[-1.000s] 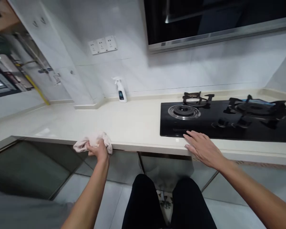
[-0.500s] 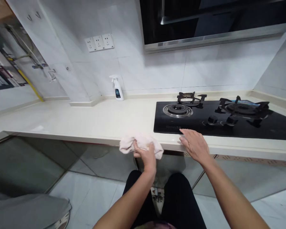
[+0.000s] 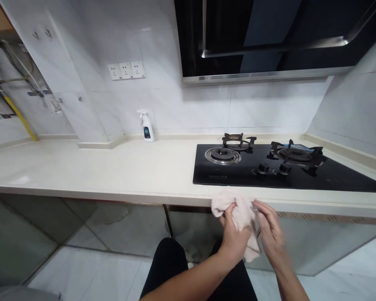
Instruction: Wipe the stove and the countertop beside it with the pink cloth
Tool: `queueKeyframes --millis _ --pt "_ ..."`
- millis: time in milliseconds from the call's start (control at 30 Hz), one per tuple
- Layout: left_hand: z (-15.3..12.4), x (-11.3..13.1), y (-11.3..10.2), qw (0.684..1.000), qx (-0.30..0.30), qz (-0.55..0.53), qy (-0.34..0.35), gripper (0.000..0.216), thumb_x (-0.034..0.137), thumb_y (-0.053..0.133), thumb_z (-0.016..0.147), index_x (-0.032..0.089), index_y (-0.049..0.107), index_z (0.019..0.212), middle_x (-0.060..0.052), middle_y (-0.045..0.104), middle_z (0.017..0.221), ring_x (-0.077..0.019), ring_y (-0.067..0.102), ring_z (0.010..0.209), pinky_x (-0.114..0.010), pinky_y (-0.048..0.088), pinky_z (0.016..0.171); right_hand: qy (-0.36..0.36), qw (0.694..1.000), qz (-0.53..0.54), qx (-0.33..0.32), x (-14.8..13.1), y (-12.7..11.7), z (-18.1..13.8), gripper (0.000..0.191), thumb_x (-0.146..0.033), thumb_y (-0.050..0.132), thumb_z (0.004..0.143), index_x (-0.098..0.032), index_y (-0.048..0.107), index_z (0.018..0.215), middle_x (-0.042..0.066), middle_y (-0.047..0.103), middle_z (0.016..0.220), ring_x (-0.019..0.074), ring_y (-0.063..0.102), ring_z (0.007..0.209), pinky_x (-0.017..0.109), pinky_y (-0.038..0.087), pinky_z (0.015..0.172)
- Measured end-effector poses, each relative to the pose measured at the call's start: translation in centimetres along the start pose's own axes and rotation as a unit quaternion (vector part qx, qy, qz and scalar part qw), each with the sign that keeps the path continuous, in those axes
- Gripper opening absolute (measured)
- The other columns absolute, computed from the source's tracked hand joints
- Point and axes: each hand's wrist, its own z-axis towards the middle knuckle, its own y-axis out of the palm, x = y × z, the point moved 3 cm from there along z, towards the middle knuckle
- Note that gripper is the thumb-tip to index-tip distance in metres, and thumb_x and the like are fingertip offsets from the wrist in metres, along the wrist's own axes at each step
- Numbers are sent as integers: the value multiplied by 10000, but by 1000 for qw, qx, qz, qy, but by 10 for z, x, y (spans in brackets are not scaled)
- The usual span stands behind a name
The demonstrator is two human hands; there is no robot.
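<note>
A pale pink cloth (image 3: 242,211) hangs in folds in front of the counter's edge. My left hand (image 3: 235,238) is closed around it, thumb on top. Beside the cloth, on its right, is my right hand (image 3: 271,230), slightly blurred, with fingers stretched out; its fingertips come up to the cloth's edge, and I cannot tell whether they touch it. Just beyond both hands lies the black gas stove (image 3: 235,177), set into the white countertop (image 3: 128,171).
A white spray bottle (image 3: 148,127) stands against the back wall. One pot support (image 3: 238,142) sits off its burner, behind the left burner ring (image 3: 223,156). A black range hood (image 3: 269,42) overhangs the stove. Cabinet doors (image 3: 128,221) run below the counter.
My left hand has carried the cloth rightward from the counter's edge to beside my right hand. The right hand has come down off the stove's front edge. The view has turned rightward.
</note>
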Motion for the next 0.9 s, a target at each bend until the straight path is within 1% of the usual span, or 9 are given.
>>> queueKeyframes --millis 100,200,300,433,567,700,800,867,900 --pt "-13 18 9 983 -169 -69 8 870 155 747 748 232 440 1558 -133 523 1510 -291 522 1396 -410 403 1198 130 989 57 48 11 -22 -35 576 -610 526 962 -249 574 1407 142 586 1468 355 549 1370 513 500 1078" --pt "-16 31 10 953 -289 -68 -56 981 232 770 762 264 340 1643 -101 656 1371 -301 642 1233 -447 508 1076 229 967 102 51 14 -30 -56 783 -660 606 877 -262 447 1531 133 547 1529 369 585 1325 463 563 965" --pt "-10 38 1 938 -341 8 -57 867 356 727 843 231 389 1631 -110 677 1350 -318 644 1221 -475 501 1077 289 949 99 84 8 -27 -59 816 -635 708 806 -274 478 1500 114 590 1477 348 628 1240 423 580 896" --pt "-2 51 -22 929 -361 48 66 696 517 538 995 150 465 1582 -134 641 1439 -302 603 1296 -446 440 1152 258 956 98 98 -6 -7 -49 583 -598 698 839 -270 587 1309 70 689 1262 282 669 1076 372 575 830" --pt "5 63 -61 938 -289 144 123 718 574 555 989 233 446 1611 -103 709 1357 -295 660 1226 -437 476 1109 158 978 81 109 -20 19 -32 365 -511 688 864 -260 594 1112 53 654 1086 258 647 991 394 556 848" --pt "26 73 -118 959 -135 193 157 625 510 607 952 246 573 1518 -95 739 1295 -268 707 1112 -400 544 1006 -34 994 -32 96 -44 53 -10 122 -342 590 918 -258 609 1005 88 565 1118 292 580 1116 477 504 981" --pt "50 78 -173 958 34 213 190 514 475 542 956 193 679 1363 -108 739 1267 -248 703 1081 -377 563 951 -115 975 -190 -11 -61 93 6 251 -306 594 933 -265 660 1171 141 548 1261 352 526 1174 541 483 972" --pt "68 82 -208 931 125 264 218 477 486 538 929 185 717 1253 -113 733 1266 -259 687 1101 -389 557 954 -147 943 -287 -81 -73 120 16 422 -377 705 902 -311 639 1314 154 514 1423 419 464 1255 627 433 998" --pt "77 83 -222 917 148 292 229 472 498 536 917 186 726 1215 -113 735 1251 -267 682 1107 -398 556 958 -162 929 -317 -100 -80 131 21 538 -425 776 861 -339 613 1366 147 480 1503 454 415 1315 679 391 1023"
